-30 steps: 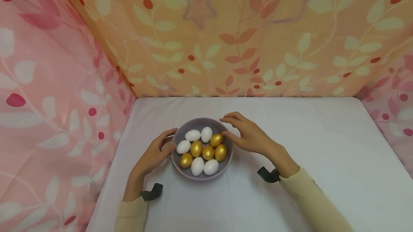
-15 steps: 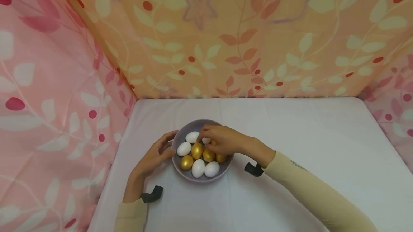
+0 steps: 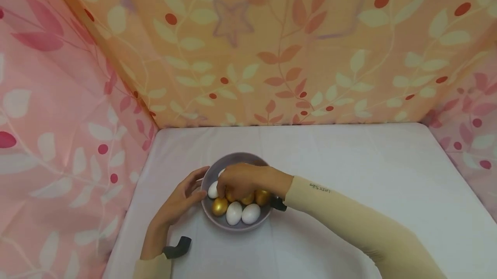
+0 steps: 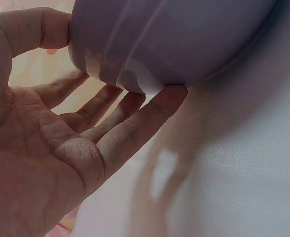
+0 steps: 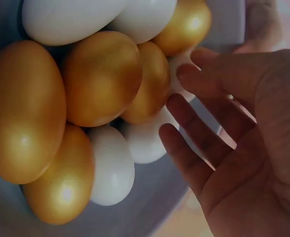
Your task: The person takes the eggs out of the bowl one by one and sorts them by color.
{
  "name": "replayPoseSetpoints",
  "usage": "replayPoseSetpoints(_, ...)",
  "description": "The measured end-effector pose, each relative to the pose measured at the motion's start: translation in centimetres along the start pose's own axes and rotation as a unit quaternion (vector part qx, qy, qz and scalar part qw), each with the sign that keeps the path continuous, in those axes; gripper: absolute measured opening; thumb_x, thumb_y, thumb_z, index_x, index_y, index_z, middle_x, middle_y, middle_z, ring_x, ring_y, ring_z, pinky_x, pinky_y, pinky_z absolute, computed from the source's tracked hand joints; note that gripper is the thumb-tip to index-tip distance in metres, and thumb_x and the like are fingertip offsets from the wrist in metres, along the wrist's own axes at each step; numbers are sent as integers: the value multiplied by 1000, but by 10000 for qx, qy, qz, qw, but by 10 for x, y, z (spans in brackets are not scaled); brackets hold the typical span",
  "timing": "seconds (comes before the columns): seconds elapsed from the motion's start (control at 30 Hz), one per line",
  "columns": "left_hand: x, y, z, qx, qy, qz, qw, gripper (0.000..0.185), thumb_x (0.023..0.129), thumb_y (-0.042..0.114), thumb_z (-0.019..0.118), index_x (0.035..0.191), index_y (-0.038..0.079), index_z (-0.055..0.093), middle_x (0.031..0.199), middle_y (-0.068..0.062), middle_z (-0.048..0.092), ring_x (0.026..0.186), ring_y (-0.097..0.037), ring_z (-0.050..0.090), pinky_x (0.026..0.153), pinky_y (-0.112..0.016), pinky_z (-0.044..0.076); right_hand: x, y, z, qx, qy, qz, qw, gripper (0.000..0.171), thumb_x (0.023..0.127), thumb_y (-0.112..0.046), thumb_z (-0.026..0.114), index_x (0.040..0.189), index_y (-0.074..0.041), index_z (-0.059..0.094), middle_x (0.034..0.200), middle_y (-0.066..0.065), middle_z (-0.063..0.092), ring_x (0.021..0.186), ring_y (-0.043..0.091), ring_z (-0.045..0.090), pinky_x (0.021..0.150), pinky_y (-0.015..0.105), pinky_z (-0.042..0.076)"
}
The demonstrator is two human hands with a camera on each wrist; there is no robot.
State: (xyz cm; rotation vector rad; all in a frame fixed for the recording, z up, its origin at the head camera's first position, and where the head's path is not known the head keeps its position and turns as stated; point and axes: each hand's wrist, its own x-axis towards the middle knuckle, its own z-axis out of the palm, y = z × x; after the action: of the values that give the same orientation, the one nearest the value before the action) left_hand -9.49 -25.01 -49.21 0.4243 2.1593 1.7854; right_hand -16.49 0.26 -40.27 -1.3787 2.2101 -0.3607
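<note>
A grey-purple bowl [image 3: 248,157] stands on the white-covered table, holding several white and gold eggs. My left hand [image 3: 182,192] rests at its left side; in the left wrist view the thumb and fingertips touch the outer bowl wall [image 4: 149,44]. Reaching in from the right, my right hand [image 3: 238,180] hangs over the eggs with bent fingers and covers some of them. Beside its fingertips lies a white egg [image 3: 213,189]. A gold egg [image 3: 219,206] and two white eggs, one a front white egg [image 3: 234,213], show nearer me. The right wrist view shows no egg gripped.
A white cloth [image 3: 349,175] covers the table around the bowl. Patterned fabric walls stand close, a pink one [image 3: 58,98] on the left and an orange one [image 3: 303,46] behind. Black wrist mounts, such as the left one [image 3: 178,247], stick out from the sleeves.
My right hand has moved left from the bowl's right rim, over the eggs, toward the left part of the bowl. The left hand stays at the bowl's side. The head view has shifted slightly.
</note>
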Motion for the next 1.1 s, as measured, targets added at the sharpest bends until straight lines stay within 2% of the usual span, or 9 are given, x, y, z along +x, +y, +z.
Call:
replayPoseSetpoints(0.1, 1, 1, 0, -27, -61, 45, 10000, 65, 103, 7, 62, 163, 15, 37, 169, -14, 37, 152, -45, 41, 107, -20, 50, 3, -2, 0, -128, -256, 20, 9996, 32, 90, 0, 71, 109, -24, 82, 106, -7, 76, 88, 9, 58, 75, 23, 49)
replayPoseSetpoints(0.3, 5, 1, -1, -38, -179, 123, 9998, 65, 104, 6, 61, 164, 13, 35, 170, -16, 36, 152, -44, 41, 108, -20, 49, 1, -5, -1, -445, -440, 356, 9974, 33, 93, 1, 71, 115, -23, 78, 110, -7, 71, 92, 10, 57, 82, 21, 49)
replayPoseSetpoints(0.4, 4, 0, -2, -33, -165, 106, 9998, 65, 104, 5, 61, 164, 13, 35, 170, -16, 36, 152, -48, 39, 108, -19, 48, 1, -6, -1, -442, -468, 470, 9968, 35, 92, 5, 70, 113, -22, 79, 109, -6, 69, 88, 10, 56, 78, 20, 48)
replayPoseSetpoints(0.53, 2, -1, -2, -6, -117, 81, 9999, 65, 104, 5, 61, 163, 13, 35, 170, -16, 35, 153, -52, 37, 108, -18, 47, 2, -7, 0, -621, -478, 416, 9961, 34, 91, 6, 71, 109, -21, 80, 109, -5, 70, 84, 11, 54, 71, 20, 46)
replayPoseSetpoints(0.73, -1, -1, -2, 37, -62, -103, 9999, 66, 104, 7, 62, 164, 18, 35, 171, -12, 34, 154, -49, 36, 107, -18, 48, 3, -8, 1, -766, -511, 508, 9945, 32, 94, -4, 74, 118, -24, 81, 118, -7, 71, 93, 11, 60, 80, 23, 52)
replayPoseSetpoints(0.8, -1, -1, -2, 91, -67, -127, 9999, 66, 104, 8, 62, 164, 19, 35, 171, -12, 34, 154, -49, 36, 107, -17, 47, 4, -8, 1, -718, -516, 564, 9945, 30, 96, -7, 73, 120, -25, 80, 115, -6, 72, 94, 11, 60, 81, 24, 53)
replayPoseSetpoints(0.93, 0, -1, -3, 150, -50, -92, 9998, 65, 104, 9, 62, 163, 22, 37, 170, -11, 36, 154, -49, 37, 107, -15, 45, 4, -6, 3, -688, -450, 598, 9948, 24, 100, -11, 70, 117, -25, 80, 98, -5, 69, 86, 14, 56, 74, 25, 50)
replayPoseSetpoints(1.1, -2, -1, -2, 91, -94, -17, 9999, 65, 105, 8, 61, 163, 20, 36, 168, -15, 38, 152, -51, 38, 107, -17, 47, 6, -7, 8, -711, -398, 600, 9949, 22, 99, -8, 70, 114, -22, 78, 91, -5, 67, 82, 13, 53, 73, 24, 47)
